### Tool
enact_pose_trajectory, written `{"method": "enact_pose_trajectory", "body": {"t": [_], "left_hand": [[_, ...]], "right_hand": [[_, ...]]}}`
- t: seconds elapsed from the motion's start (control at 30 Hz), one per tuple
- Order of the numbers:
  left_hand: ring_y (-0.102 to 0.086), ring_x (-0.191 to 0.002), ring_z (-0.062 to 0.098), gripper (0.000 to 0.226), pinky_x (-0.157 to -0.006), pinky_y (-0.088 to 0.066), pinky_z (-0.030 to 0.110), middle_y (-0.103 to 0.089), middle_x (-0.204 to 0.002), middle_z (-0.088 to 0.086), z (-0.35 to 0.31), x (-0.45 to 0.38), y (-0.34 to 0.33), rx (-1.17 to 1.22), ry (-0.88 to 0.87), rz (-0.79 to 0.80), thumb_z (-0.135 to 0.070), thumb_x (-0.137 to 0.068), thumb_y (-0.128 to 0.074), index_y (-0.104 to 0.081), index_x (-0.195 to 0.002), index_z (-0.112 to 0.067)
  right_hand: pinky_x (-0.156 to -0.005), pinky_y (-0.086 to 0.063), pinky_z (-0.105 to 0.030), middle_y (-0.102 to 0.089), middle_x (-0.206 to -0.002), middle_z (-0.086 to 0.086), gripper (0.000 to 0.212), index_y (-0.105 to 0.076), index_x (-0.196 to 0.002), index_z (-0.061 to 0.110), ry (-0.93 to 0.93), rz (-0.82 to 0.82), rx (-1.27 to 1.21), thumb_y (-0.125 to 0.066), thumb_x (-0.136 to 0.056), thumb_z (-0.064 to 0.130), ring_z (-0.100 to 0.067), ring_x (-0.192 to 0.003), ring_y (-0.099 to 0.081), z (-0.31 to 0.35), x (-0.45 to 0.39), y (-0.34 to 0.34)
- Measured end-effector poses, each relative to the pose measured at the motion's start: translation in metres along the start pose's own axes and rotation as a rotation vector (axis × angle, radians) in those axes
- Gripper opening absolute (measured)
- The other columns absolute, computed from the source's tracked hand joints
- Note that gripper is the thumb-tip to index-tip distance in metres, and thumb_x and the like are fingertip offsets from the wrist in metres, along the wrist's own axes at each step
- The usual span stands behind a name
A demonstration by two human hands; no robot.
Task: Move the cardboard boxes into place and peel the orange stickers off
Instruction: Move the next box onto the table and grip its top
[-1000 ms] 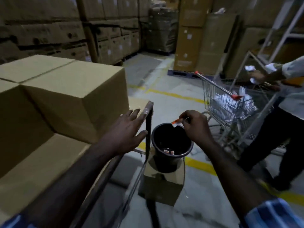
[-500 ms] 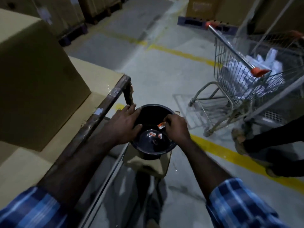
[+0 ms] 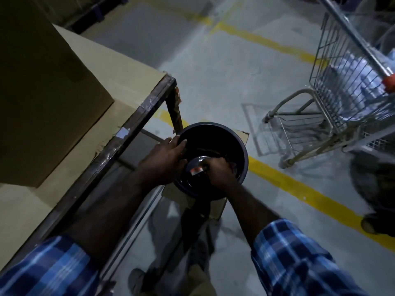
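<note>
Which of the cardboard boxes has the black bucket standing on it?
The small box on the floor under the bucket; the big boxes sit on the trolley.

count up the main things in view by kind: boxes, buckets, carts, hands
cardboard boxes: 2 (large box on the trolley, small box under the bucket)
black buckets: 1
wire shopping carts: 1
hands: 2 (left hand, right hand)
total: 6

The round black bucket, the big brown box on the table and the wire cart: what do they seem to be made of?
The round black bucket looks like glossy plastic: its smooth rim and inner floor catch highlights. The big brown box seems plain matte cardboard, with flat dull faces and sharp folded edges. The wire cart appears to be bare shiny metal, a thin silver grid on tube legs, with an orange, probably plastic, handle end.
</note>
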State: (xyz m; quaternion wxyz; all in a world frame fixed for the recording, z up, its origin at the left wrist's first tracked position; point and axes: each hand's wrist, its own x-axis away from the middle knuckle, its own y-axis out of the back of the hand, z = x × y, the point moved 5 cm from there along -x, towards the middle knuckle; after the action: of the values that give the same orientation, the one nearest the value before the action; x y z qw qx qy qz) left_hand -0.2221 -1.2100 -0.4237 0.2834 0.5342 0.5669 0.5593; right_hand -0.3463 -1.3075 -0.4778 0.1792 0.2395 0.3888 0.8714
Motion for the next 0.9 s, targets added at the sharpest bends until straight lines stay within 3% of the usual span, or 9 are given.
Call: {"method": "enact_pose_trajectory", "body": {"t": [0.13,0.27,0.5,0.6,0.73,0.9], "left_hand": [[-0.04,-0.123,0.039,0.067,-0.093,-0.043,0.051,-0.036,-0.145,0.019,0.001,-0.005,-0.002,0.025,0.002,0.008,-0.041,-0.087,-0.035,-0.03,-0.145,-0.008],[-0.041,-0.121,0.041,0.067,-0.093,-0.042,0.052,-0.037,-0.143,0.021,0.0,-0.008,0.001,0.044,0.004,0.001,-0.04,-0.086,-0.035,-0.031,-0.144,-0.006],[-0.043,-0.119,0.041,0.066,-0.093,-0.043,0.051,-0.039,-0.141,0.023,-0.004,-0.009,0.005,0.061,0.014,-0.001,-0.037,-0.085,-0.037,-0.035,-0.141,-0.003],[-0.042,-0.12,0.04,0.067,-0.094,-0.043,0.05,-0.037,-0.143,0.023,-0.004,-0.007,0.003,0.059,0.021,0.012,-0.038,-0.085,-0.036,-0.033,-0.142,-0.005],[-0.04,-0.123,0.04,0.068,-0.098,-0.04,0.05,-0.036,-0.145,0.023,-0.007,-0.003,0.003,0.057,0.031,0.011,-0.038,-0.084,-0.037,-0.032,-0.143,-0.005],[-0.042,-0.121,0.041,0.067,-0.094,-0.043,0.051,-0.037,-0.143,0.023,-0.006,0.002,0.003,0.055,0.028,-0.001,-0.038,-0.084,-0.039,-0.032,-0.142,-0.006]], "right_hand": [[-0.087,-0.041,-0.018,-0.072,-0.108,-0.011,0.027,-0.075,-0.103,0.008,0.018,-0.039,-0.015,-0.059,-0.084,-0.005,-0.024,-0.104,-0.065,-0.004,-0.003,-0.002],[-0.077,-0.047,-0.035,-0.07,-0.092,-0.014,0.009,-0.068,-0.09,0.01,-0.019,-0.03,0.03,-0.062,-0.085,0.007,-0.033,-0.09,-0.065,-0.009,-0.012,-0.007],[-0.086,-0.053,-0.043,-0.069,-0.109,-0.015,0.03,-0.069,-0.113,0.011,-0.092,0.034,0.085,-0.064,-0.084,0.008,-0.034,-0.101,-0.063,-0.016,-0.017,0.002],[-0.082,-0.053,-0.041,-0.069,-0.105,-0.013,0.025,-0.068,-0.107,0.013,-0.067,0.002,0.104,-0.062,-0.084,0.006,-0.032,-0.097,-0.064,-0.015,-0.017,0.002],[-0.069,-0.056,-0.047,-0.062,-0.087,-0.008,0.007,-0.056,-0.089,0.019,-0.052,-0.044,0.062,-0.051,-0.091,0.016,-0.029,-0.076,-0.062,-0.011,-0.013,-0.002],[-0.074,-0.055,-0.042,-0.066,-0.092,-0.008,0.012,-0.069,-0.094,0.013,-0.017,-0.012,0.101,-0.057,-0.091,0.015,-0.026,-0.083,-0.064,-0.006,-0.013,0.0]]}}
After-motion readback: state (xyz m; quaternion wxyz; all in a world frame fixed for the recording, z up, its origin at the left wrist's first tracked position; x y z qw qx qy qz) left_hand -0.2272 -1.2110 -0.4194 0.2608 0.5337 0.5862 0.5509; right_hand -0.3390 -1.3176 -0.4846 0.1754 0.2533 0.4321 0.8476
